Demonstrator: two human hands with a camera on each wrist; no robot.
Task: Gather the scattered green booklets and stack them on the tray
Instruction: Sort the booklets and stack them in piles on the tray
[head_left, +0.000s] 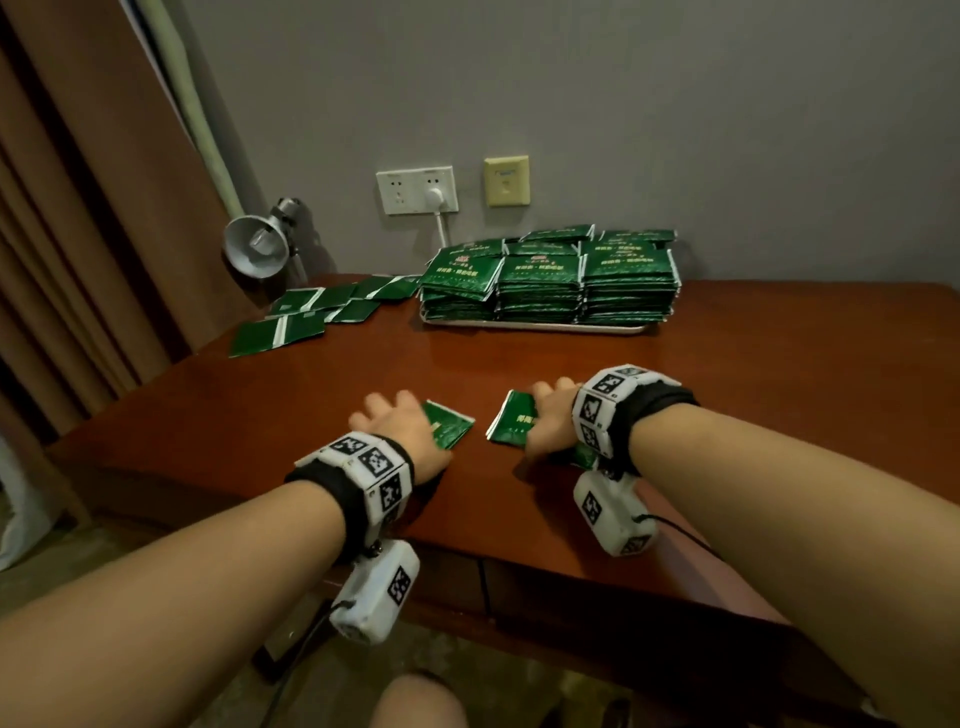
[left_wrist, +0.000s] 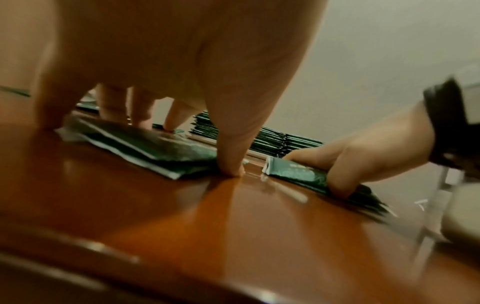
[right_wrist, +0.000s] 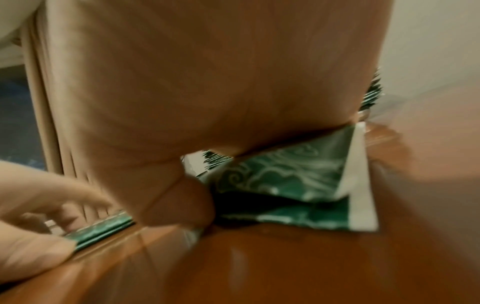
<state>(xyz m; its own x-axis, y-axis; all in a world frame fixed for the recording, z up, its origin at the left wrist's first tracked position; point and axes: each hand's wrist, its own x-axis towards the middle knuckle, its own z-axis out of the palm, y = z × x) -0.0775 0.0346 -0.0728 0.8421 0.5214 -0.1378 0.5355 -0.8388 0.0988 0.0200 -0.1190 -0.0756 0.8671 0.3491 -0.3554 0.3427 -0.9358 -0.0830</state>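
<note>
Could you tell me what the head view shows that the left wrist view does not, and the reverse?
Only the head view shows the desk lamp, the wall socket, the loose booklets at the table's far left and the tops of the stacks on the tray.

Only the left wrist view shows, from low down, the left hand's fingertips planted on the table and the right hand's thumb curled under its booklets.

Both show the left hand, the right hand, a few booklets under each, and the stacked booklets.
</note>
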